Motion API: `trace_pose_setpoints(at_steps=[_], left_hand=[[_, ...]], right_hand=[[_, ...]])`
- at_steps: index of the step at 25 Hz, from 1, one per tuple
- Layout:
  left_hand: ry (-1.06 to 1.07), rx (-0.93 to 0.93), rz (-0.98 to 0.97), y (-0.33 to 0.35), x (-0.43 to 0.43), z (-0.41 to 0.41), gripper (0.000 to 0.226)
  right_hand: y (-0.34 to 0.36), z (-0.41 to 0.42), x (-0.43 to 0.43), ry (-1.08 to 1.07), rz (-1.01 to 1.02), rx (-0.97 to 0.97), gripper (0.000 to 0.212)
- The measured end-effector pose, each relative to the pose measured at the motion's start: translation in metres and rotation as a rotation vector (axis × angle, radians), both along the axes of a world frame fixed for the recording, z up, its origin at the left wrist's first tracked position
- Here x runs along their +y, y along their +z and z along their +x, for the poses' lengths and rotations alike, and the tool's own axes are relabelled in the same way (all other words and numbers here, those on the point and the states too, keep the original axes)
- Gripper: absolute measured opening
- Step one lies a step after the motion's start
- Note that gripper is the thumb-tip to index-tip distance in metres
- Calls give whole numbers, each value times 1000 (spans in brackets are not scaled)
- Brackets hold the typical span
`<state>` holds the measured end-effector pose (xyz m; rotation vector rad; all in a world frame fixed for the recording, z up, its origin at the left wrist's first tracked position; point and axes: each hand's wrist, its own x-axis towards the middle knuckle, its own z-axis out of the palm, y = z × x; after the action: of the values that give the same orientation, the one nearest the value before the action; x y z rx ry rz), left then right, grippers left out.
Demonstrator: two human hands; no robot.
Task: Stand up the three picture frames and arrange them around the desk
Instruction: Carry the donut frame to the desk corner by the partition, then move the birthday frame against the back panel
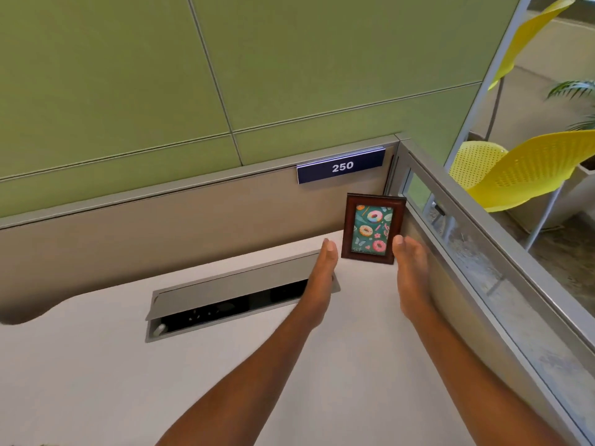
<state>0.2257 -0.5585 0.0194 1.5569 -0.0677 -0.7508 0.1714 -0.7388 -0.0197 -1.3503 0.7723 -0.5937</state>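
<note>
Between the two hands stands one picture frame [372, 228], up on its bottom edge at the back corner of the desk [96, 381]. It is brown wood with a picture of donuts inside, and its front faces the person.

Both arms are bare and reach long and straight across the desk toward that corner. The left hand [323, 268] has straight fingers held close together and holds nothing. Its fingertips are just to the left of the frame's bottom corner, with a small gap of desk between them and the wood. The right hand [410, 275] also has straight fingers, not curled round anything. Its fingertips are right at the lower right side of the frame. I cannot tell if they touch it. The frame is a little past the fingertips of both hands, closer to the right hand.

Under the left wrist is the right end of a long gray cable box [225, 300] set into the desk, with its lid tipped up. Behind the frame are a blue sign [341, 167] that says 250 and a green wall [128, 75]. Just right of the right hand runs a glass side wall [483, 252], and past it are yellow chairs [531, 169].
</note>
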Motion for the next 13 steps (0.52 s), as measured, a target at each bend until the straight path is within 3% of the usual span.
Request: trace_pose_setpoints(at_steps=[2,3,7,13], left_hand=[[29,-25,-23,2,29,-26,68],[36,-34,-33,4,46,-39,65],[102,-37,8,9,116,-88,80],[264,-15,-14,18,237,-152,59]], right_hand=[[-4,-25,31,-65,-19,81,73],[-6,-36,47,-60,4,97,75],[-10,-69,122,122,58,149,62],[2,-95,242,360,31,193,53]])
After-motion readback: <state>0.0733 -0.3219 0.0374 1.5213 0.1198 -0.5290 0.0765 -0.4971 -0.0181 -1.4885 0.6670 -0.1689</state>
